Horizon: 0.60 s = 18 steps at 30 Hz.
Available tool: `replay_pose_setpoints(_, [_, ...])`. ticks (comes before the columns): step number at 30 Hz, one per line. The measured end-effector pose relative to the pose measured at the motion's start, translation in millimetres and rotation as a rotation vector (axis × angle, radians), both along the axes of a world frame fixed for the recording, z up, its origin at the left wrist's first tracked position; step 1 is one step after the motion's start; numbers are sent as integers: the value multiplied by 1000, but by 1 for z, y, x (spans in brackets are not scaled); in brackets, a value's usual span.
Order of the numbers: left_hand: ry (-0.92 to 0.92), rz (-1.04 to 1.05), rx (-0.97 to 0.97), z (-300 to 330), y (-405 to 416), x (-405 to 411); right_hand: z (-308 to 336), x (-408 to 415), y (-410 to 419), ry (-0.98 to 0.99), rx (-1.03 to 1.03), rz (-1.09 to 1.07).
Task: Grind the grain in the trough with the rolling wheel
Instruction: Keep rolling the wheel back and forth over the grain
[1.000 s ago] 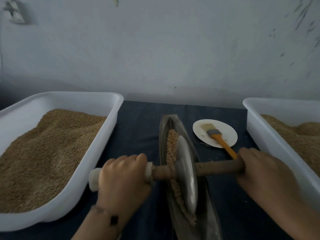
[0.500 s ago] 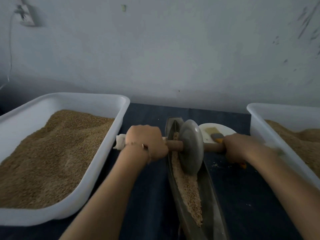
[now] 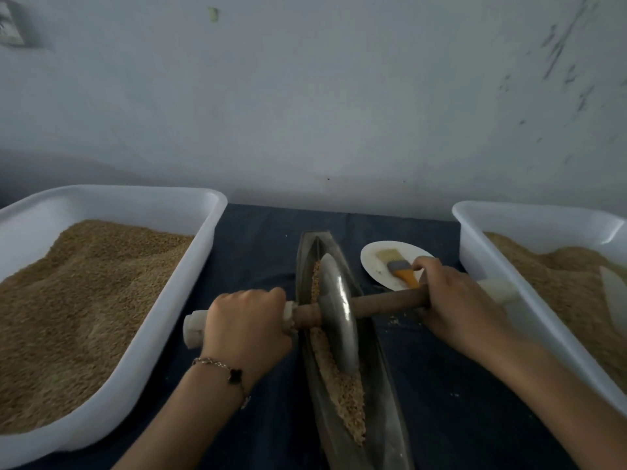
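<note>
Metal grinding trough [image 3: 383, 395] lies lengthwise mid-table on dark blue cloth [image 3: 258, 252]. Rolling wheel [image 3: 337, 313] stands on edge in the trough's middle stretch, crushed grain [image 3: 342, 385] heaped along its left side. Left hand [image 3: 246, 325] fingers wrapped round the left end of the wooden axle [image 3: 386, 303]; right hand [image 3: 454, 300] fingers clamped round the right end. White tubs of grain at left edge [image 3: 203, 252] and right edge [image 3: 475, 252]. Pastry brush [image 3: 398, 266] on a plate [image 3: 373, 266] behind the axle.
</note>
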<state>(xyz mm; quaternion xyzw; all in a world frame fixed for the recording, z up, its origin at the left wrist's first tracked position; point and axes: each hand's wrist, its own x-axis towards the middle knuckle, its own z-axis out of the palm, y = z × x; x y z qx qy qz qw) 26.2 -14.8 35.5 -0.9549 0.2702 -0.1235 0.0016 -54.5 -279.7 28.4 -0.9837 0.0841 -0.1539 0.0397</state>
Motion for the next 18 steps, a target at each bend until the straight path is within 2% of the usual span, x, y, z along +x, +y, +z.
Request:
replay_pose_setpoints(5, [57,-20,25,2,-2,8,9,0,11,38,-259,25])
replay_pose_setpoints(10, [118,-10,13,2,-2,15,20,7,21,122,-313,25])
replay_pose_setpoints(13, [145,-19,-3,1,-1,19,22,8,21,134,-276,36])
replay_pose_setpoints(18, [160,-43,-8,2,0,22,29,2,8,190,-48,123])
